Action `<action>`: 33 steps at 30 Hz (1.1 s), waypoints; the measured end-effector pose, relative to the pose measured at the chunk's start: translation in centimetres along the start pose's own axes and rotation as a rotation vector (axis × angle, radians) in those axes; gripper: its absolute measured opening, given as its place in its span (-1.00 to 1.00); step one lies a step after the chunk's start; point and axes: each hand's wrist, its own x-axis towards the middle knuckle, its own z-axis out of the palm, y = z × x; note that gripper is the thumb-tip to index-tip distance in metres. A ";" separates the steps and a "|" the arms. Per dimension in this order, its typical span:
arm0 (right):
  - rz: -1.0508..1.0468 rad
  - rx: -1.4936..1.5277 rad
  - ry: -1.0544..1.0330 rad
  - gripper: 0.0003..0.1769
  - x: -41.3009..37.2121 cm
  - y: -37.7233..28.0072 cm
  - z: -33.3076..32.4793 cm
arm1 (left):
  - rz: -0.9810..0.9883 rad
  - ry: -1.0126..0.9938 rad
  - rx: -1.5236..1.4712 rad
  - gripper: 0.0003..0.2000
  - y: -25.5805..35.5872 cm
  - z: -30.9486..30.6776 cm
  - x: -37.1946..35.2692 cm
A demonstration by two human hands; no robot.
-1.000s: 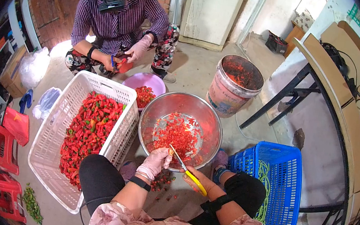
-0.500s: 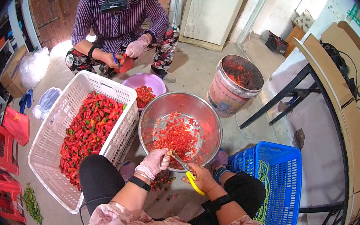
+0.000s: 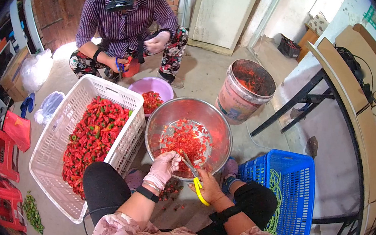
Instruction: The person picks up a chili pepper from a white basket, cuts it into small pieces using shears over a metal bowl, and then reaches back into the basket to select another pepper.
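Observation:
My left hand (image 3: 162,168), in a thin pale glove, is closed at the near rim of the steel bowl (image 3: 152,134); what its fingers pinch is too small to make out. My bare right hand (image 3: 210,188) grips the yellow-handled scissors (image 3: 200,192), whose blades reach over the bowl beside my left fingertips. Chopped red peppers (image 3: 185,140) lie in the bottom of the bowl. To the left, a white crate (image 3: 50,148) holds many whole red peppers (image 3: 92,139).
Across from me a crouching person (image 3: 119,26) holds blue-handled scissors. A purple basin (image 3: 161,85) of cut peppers stands by the crate. A stained bucket (image 3: 236,97) is beyond the bowl, a blue crate (image 3: 297,199) at right, red stools (image 3: 1,152) at left.
My left hand has shifted slightly up and right over the rim, and the scissors have tilted and moved slightly left. The other person's gloved hand has moved away from their scissors.

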 end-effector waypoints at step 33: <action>0.208 0.245 0.036 -0.62 0.5 1.5 1.2 | 0.058 0.015 0.116 -0.89 -1.1 -0.2 0.2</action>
